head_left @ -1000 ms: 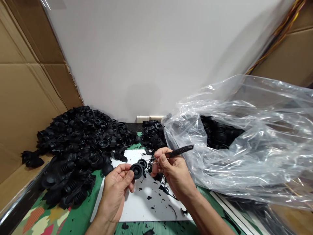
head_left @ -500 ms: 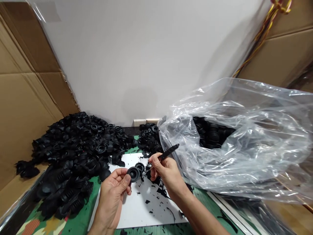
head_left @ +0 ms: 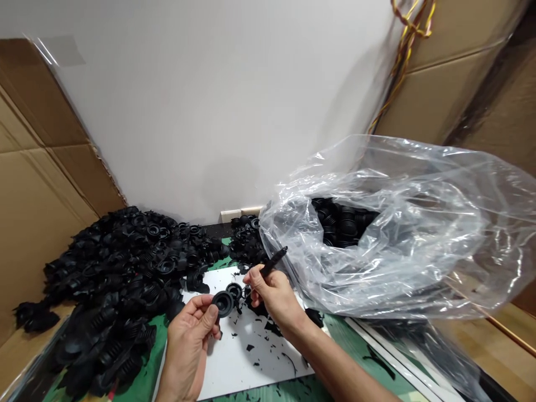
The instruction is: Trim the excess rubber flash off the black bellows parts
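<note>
While the left hand (head_left: 190,329) holds 1 round part (head_left: 223,303) up over the white board (head_left: 228,371), progress: this piece seems partway through, judging by how near the tool is held.
Left grip: pinching the round part at its rim between thumb and fingers, lower centre of the frame.
Right grip: the right hand (head_left: 274,295) is closed around a slim tool (head_left: 274,261) with a dark, textured handle; its tip is too small to make out.
Smaller ring (head_left: 234,290): just behind the round part, matt black; I cannot tell whether these 2 are joined.
Scraps (head_left: 250,348): thin, irregular black slivers and curls strewn over the smooth board, so some cutting has probably been done.
Left pile (head_left: 121,262): large heap of ribbed, rubbery-looking pieces with ragged edges, left of the frame; much appears left here.
Plastic bag (head_left: 410,257): clear, crinkled and glossy, at the right, around ribbed parts (head_left: 347,223) with neater outlines, perhaps finished; I cannot count them.
Table (head_left: 156,335): green surface beneath the board, lower part of the frame.
</note>
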The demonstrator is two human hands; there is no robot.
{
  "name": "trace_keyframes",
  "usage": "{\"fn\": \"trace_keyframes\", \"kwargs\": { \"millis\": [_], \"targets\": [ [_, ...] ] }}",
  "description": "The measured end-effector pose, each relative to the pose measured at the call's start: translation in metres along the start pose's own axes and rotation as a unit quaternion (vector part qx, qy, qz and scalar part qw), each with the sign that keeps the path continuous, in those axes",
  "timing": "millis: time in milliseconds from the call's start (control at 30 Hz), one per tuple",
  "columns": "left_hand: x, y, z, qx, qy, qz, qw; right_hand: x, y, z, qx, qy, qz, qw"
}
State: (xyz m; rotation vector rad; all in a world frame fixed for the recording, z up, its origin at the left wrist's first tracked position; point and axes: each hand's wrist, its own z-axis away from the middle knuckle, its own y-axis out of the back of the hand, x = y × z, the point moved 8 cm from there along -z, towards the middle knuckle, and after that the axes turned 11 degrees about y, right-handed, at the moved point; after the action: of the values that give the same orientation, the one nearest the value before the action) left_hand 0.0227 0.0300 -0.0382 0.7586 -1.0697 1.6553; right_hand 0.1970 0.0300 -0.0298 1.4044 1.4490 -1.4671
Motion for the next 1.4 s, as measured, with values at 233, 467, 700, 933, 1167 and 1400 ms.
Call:
{"fn": "trace_keyframes", "kwargs": {
  "millis": [233,467,700,933,1167,1400],
  "targets": [
    [-0.002,0.002,-0.003,0.001,0.005,-0.001,1.000,0.005,0.000,-0.001,-0.005,0.005,0.017,1.000],
    [-0.005,0.004,-0.006,-0.002,0.015,0.007,1.000,-0.001,-0.002,0.000,-0.026,0.036,0.052,0.998],
    [-0.002,-0.002,-0.002,-0.019,0.008,0.000,1.000,-0.005,-0.012,0.007,-0.054,0.040,0.100,0.993],
    [0.008,-0.001,-0.003,-0.042,-0.048,-0.007,0.998,-0.047,-0.042,0.024,-0.116,0.298,0.315,0.894],
    [0.018,-0.002,-0.003,-0.049,-0.072,0.020,0.996,-0.119,-0.026,0.057,0.012,0.537,0.448,0.715],
    [0.020,0.004,-0.003,0.059,-0.152,-0.180,0.970,-0.198,0.096,0.055,0.304,0.511,0.574,0.563]
  ]
}}
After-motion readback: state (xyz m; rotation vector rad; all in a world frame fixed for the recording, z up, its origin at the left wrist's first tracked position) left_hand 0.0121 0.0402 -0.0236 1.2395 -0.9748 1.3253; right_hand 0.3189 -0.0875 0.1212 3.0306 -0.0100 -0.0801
